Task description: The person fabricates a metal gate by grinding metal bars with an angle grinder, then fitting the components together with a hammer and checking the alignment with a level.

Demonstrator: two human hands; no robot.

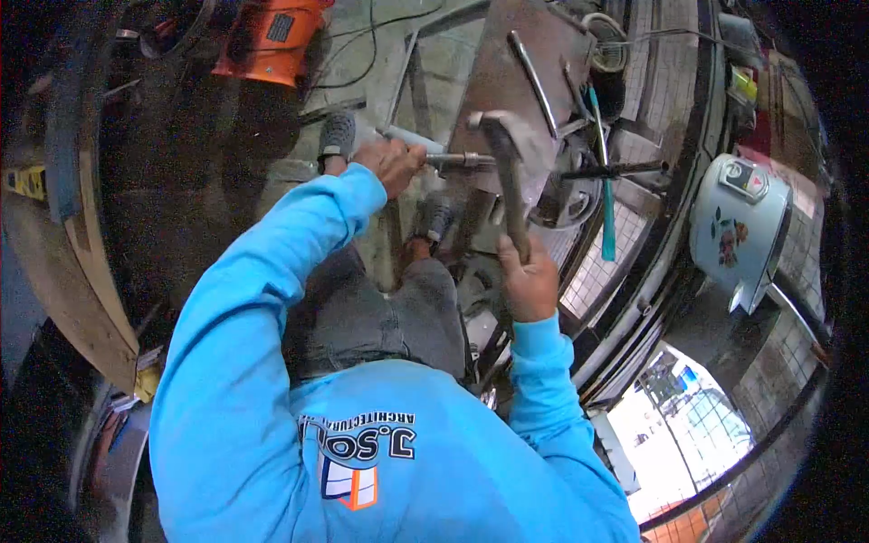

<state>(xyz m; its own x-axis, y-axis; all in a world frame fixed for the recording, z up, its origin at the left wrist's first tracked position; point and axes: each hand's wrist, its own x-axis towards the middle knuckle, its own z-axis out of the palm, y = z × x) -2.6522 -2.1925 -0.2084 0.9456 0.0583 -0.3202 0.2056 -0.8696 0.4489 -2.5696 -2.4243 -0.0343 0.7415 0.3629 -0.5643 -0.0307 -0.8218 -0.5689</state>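
Note:
My left hand (389, 166) is wrapped round a silver metal rod (457, 160), which sticks out to the right, roughly level. In my right hand (529, 279) is the lower end of the handle of a hammer (507, 172), held upright in the view. The hammer's head lies above and right of my left hand and crosses in front of the rod's far end. Whether the two touch cannot be made out. Behind them is a brown board (493, 68) with a long metal bar (532, 83) on it.
An orange bucket (272, 41) stands at the upper left. To the right are a teal bar (606, 195), a dark rod (625, 168) and a light blue flowered case (738, 217). Wooden panels (68, 271) line the left side. A black cable (373, 45) runs across the floor.

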